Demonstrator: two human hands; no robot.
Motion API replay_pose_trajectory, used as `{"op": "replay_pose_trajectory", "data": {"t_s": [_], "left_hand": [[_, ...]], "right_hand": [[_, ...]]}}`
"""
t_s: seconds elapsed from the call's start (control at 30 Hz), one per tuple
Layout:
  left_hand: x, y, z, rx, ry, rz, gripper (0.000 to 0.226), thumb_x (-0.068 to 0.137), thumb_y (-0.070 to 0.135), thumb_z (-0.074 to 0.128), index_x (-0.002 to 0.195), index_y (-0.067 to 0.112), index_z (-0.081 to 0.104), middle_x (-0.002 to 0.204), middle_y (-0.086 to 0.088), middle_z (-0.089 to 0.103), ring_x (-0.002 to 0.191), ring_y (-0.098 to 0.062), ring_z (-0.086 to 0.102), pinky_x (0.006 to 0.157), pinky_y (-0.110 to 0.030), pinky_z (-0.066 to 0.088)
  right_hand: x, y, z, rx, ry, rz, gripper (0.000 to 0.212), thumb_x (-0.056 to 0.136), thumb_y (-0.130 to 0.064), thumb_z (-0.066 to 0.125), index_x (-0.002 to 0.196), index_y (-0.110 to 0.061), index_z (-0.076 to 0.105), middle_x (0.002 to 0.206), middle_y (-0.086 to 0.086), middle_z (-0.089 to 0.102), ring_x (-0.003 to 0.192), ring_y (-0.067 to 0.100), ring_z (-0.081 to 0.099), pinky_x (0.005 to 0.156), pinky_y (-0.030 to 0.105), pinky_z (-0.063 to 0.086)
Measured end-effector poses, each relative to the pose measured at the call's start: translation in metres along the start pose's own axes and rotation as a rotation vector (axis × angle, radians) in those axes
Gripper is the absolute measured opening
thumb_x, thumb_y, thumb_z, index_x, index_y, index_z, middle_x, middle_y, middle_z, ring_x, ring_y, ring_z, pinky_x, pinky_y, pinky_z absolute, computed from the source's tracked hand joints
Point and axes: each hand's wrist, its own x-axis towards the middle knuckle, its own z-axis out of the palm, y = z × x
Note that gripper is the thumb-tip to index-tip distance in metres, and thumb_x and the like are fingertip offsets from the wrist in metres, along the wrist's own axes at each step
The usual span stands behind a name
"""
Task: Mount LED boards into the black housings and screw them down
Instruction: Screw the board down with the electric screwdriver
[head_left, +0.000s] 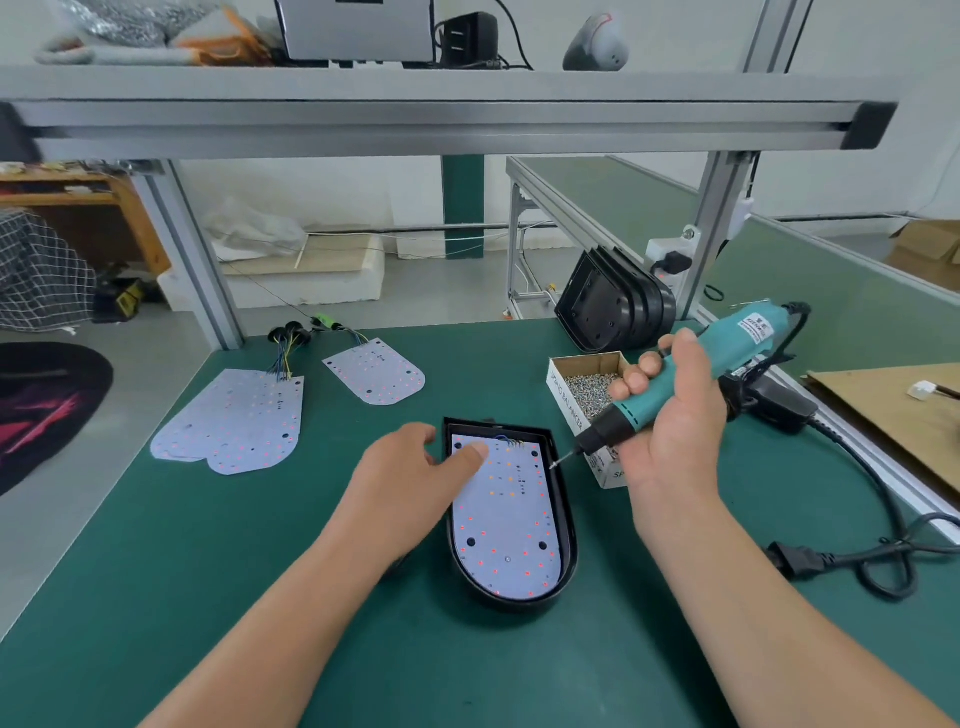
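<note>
Worktop (156, 597), green mat. At ten o'clock from the centre lies a loose stack of LED boards (234, 421), wires at its far end; a single LED board (375, 376) lies at eleven o'clock, apart from the stack. Left grip (410, 467): fingers relaxed, not clasping; the thumb (470, 452) presses on the far-left corner of the mounted LED board (506, 525). That board sits flat inside the black housing (569, 545) at centre, rounded end toward six o'clock. At two o'clock from the housing, just beside it, stands an open screw box (558, 387) holding small screws. Right grip (670, 415): fingers curled round the teal electric screwdriver (691, 374), bit pointing toward eight o'clock, tip over the housing's right rim; contact cannot be determined. At one o'clock, a row of spare black housings (613, 306) stands on edge.
</note>
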Motion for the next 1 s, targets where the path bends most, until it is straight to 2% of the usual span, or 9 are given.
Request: {"op": "replay_pose_trajectory", "data": {"t_s": [0.13,0.23,0.33,0.4,0.53,0.63,0.77,0.87,1.0], "left_hand": [[-0.002,-0.001,0.006,0.009,-0.050,0.030,0.028,0.085,0.056,0.069,0.096,0.031,0.067,0.085,0.011,0.072,0.079,-0.008,0.068,0.074,-0.033,0.058],[0.000,-0.002,0.004,0.012,-0.097,0.013,0.027,0.081,0.048,0.066,0.092,0.023,0.065,0.081,0.003,0.071,0.070,-0.015,0.062,0.066,-0.034,0.052],[0.002,-0.003,0.004,-0.009,-0.111,-0.003,0.023,0.080,0.044,0.067,0.090,0.024,0.064,0.078,0.005,0.070,0.071,-0.018,0.064,0.067,-0.035,0.053],[0.002,-0.002,0.004,-0.018,-0.116,-0.008,0.023,0.079,0.044,0.068,0.091,0.024,0.064,0.079,0.007,0.070,0.073,-0.019,0.067,0.068,-0.037,0.055],[0.001,-0.001,0.004,-0.029,-0.128,-0.017,0.033,0.075,0.048,0.065,0.098,0.025,0.063,0.085,0.002,0.074,0.084,-0.025,0.072,0.078,-0.048,0.059],[0.001,-0.001,0.004,-0.028,-0.128,-0.010,0.033,0.076,0.048,0.065,0.100,0.026,0.063,0.087,0.003,0.075,0.085,-0.023,0.073,0.082,-0.050,0.061],[0.002,-0.002,0.006,-0.033,-0.123,-0.008,0.030,0.076,0.047,0.065,0.100,0.030,0.062,0.084,0.005,0.074,0.082,-0.022,0.073,0.077,-0.046,0.060],[0.003,-0.003,0.008,-0.039,-0.116,-0.010,0.028,0.077,0.046,0.065,0.099,0.030,0.060,0.083,0.006,0.072,0.080,-0.021,0.071,0.070,-0.039,0.058],[0.003,-0.004,0.009,-0.051,-0.115,-0.020,0.027,0.076,0.045,0.065,0.099,0.031,0.059,0.085,0.010,0.071,0.079,-0.014,0.070,0.066,-0.034,0.054]], "right_hand": [[0.009,0.007,0.000,-0.061,0.013,-0.037,0.019,0.098,-0.023,0.069,0.094,-0.014,0.053,0.072,0.002,0.050,0.058,0.016,0.047,0.054,0.030,0.046],[0.012,0.015,0.002,-0.101,0.000,-0.050,0.021,0.098,-0.024,0.070,0.098,-0.013,0.051,0.072,0.003,0.050,0.058,0.018,0.046,0.054,0.033,0.044],[0.011,0.020,0.004,-0.136,-0.019,-0.073,0.022,0.098,-0.024,0.069,0.101,-0.013,0.050,0.072,0.004,0.050,0.057,0.018,0.047,0.054,0.033,0.044],[0.011,0.021,0.004,-0.153,-0.030,-0.088,0.023,0.098,-0.023,0.069,0.103,-0.013,0.049,0.072,0.005,0.050,0.056,0.018,0.047,0.054,0.033,0.045],[0.010,0.024,0.004,-0.181,-0.056,-0.101,0.022,0.099,-0.023,0.069,0.098,-0.014,0.049,0.071,0.006,0.050,0.055,0.020,0.047,0.054,0.032,0.046],[0.010,0.025,0.004,-0.198,-0.065,-0.107,0.021,0.100,-0.022,0.068,0.099,-0.014,0.048,0.072,0.008,0.050,0.055,0.021,0.047,0.054,0.032,0.047],[0.009,0.024,0.005,-0.233,-0.117,-0.111,0.019,0.098,-0.023,0.070,0.095,-0.017,0.052,0.073,0.008,0.050,0.055,0.021,0.047,0.055,0.033,0.048],[0.008,0.024,0.009,-0.250,-0.206,-0.116,0.014,0.097,-0.022,0.071,0.089,-0.021,0.059,0.072,0.009,0.048,0.054,0.023,0.046,0.057,0.034,0.047],[0.003,0.027,0.012,-0.322,-0.342,-0.142,0.009,0.098,-0.025,0.071,0.092,-0.026,0.065,0.073,0.007,0.050,0.054,0.024,0.047,0.057,0.035,0.047]]}}
